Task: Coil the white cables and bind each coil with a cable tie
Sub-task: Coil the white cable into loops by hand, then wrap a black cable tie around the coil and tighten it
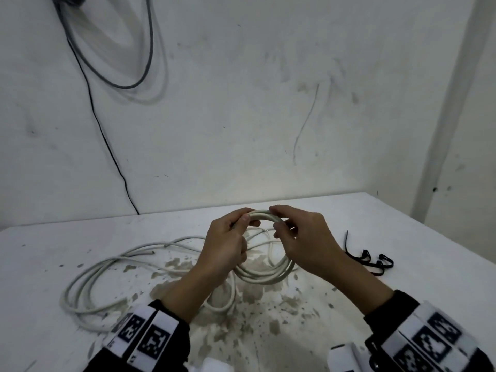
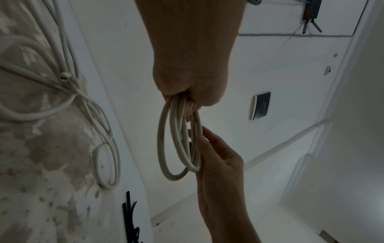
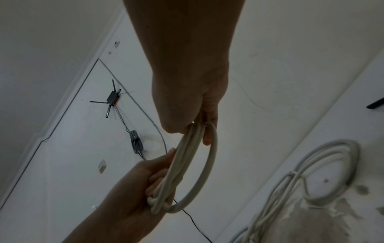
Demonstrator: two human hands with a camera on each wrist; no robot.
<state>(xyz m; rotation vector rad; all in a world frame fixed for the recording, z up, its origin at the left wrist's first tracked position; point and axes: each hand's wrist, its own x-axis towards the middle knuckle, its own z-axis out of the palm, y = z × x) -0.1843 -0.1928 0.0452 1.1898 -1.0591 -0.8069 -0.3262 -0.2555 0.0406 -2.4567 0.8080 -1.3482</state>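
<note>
Holding a small coil of thick white round cable [image 1: 264, 214] just above a white, paint-chipped surface [image 1: 349, 218], the person works with both hands in the head view: the left hand [image 1: 225, 244] grips the coil's left side with thumb and curled fingers, and the right hand [image 1: 300, 237] pinches the top of the loops just beside it. More loose white cable [image 1: 88, 277] sprawls on the surface to the left, and a small heap of black plastic cable ties [image 1: 371, 261] lies to the right, near but apart from the hands. In the left wrist view the coil [image 2: 178, 141] hangs from the clenched left hand [image 2: 191, 78] as about three loops, with the right hand's fingers [image 2: 209, 139] touching its far side; this view shows that the loops are uneven and spread apart, which the head view hides. It also shows a second, looser coil [image 2: 106, 166] on the surface beside the ties [image 2: 129, 212]. In the right wrist view the right hand [image 3: 191, 102] pinches the loops [image 3: 187, 166] together at the top while the left hand [image 3: 135, 189] cups them at the bottom, one loop bulging outward. To finish this step well, it would likely help to square the loops into one tight bundle and keep one hand clamped on it before reaching for a tie, otherwise the stiff cable may spring open.
</note>
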